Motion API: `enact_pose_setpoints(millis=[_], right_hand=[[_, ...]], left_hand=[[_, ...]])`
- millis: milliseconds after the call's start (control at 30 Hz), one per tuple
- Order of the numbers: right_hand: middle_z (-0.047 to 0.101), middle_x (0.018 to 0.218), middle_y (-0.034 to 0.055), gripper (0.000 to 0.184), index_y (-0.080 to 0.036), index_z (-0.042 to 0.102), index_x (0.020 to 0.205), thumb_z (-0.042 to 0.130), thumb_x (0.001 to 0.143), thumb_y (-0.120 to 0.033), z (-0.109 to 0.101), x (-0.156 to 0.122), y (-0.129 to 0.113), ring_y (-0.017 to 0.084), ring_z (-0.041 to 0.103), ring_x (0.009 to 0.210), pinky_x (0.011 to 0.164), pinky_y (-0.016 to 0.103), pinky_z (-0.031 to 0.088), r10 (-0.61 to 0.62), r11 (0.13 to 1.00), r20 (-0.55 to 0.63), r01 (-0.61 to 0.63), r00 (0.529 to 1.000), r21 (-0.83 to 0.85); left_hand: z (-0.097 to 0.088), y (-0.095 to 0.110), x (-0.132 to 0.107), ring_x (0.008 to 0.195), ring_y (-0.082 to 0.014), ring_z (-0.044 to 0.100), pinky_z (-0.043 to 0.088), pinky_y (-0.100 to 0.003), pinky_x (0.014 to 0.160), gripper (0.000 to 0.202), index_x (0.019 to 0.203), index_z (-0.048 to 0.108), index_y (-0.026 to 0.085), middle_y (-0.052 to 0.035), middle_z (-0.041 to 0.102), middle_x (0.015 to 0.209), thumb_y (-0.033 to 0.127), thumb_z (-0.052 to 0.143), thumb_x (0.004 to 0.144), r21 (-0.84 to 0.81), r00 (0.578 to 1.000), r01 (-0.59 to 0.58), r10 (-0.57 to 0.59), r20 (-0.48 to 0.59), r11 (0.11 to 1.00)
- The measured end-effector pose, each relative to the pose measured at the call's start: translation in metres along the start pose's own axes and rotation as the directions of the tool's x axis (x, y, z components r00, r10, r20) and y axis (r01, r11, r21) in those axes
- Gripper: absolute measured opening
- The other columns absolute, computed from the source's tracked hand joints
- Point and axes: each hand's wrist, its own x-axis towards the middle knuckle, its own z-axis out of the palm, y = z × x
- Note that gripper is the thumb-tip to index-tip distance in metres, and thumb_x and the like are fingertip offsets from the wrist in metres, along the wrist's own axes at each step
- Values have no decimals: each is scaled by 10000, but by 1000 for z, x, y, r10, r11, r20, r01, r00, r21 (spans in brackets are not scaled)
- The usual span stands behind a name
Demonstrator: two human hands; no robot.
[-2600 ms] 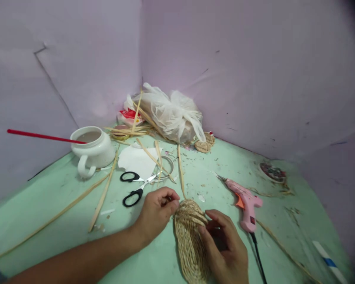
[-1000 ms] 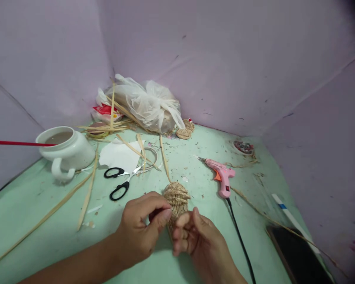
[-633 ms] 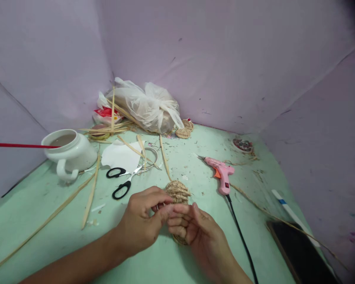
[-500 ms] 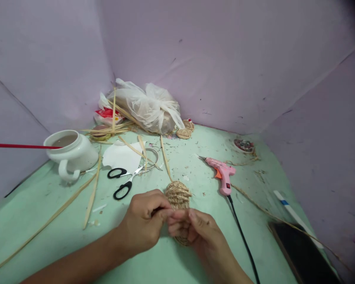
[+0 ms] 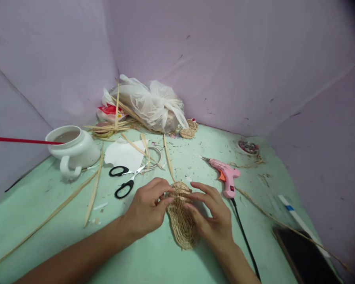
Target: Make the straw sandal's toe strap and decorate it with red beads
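Observation:
A small woven straw slipper lies on the green table in front of me. My left hand pinches its toe end from the left, fingers curled on the woven band. From the right, my right hand grips the same toe end with thumb and fingers bent around it. A long loose straw strip runs from the toe end away toward the back.
Black-handled scissors and white paper lie to the left, near a white pot with a red stick. A pink glue gun with black cord lies to the right. A plastic bag fills the corner. A dark flat object sits bottom right.
The slipper, held upright between both hands a moment ago, now lies flat on the table. My right hand has shifted to its right side; the left still pinches the toe.

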Motion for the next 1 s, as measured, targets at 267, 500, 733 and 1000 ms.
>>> enact_pose_setpoints(millis=[267, 500, 733, 1000], right_hand=[[689, 875, 43, 122, -221, 625, 820, 593, 775, -111, 9, 0, 5, 182, 638, 819, 741, 343, 508, 92, 994, -18, -91, 996, 59], [684, 857, 35, 209, -218, 620, 939, 595, 774, -93, 10, -1, 3, 172, 631, 800, 734, 332, 512, 115, 990, -42, -111, 993, 86], [695, 924, 52, 189, -220, 661, 886, 597, 770, -84, 11, -1, 7, 177, 648, 850, 753, 338, 529, 105, 989, -48, -99, 993, 114], [729, 838, 25, 193, -243, 674, 859, 620, 752, -91, 14, -3, 9, 189, 680, 794, 867, 455, 489, 88, 989, -86, -77, 992, 123]], left_hand=[[7, -5, -4, 755, -126, 610, 519, -226, 639, 209, 961, 617, 160, -89, 610, 1021, 86, 536, 783, 23, 998, -42, 43, -36, 999], [12, -8, -1, 841, -140, 627, 524, -239, 747, 229, 985, 627, 163, -86, 620, 1012, 77, 535, 794, 24, 995, -86, 87, -40, 996], [16, -9, 3, 935, -154, 614, 514, -239, 778, 234, 973, 641, 164, -88, 634, 988, 59, 520, 804, 26, 988, -141, 142, -52, 990], [16, -6, 5, 927, -167, 612, 514, -275, 790, 233, 974, 626, 178, -82, 643, 982, 68, 519, 799, 46, 989, -117, 120, -84, 992]])
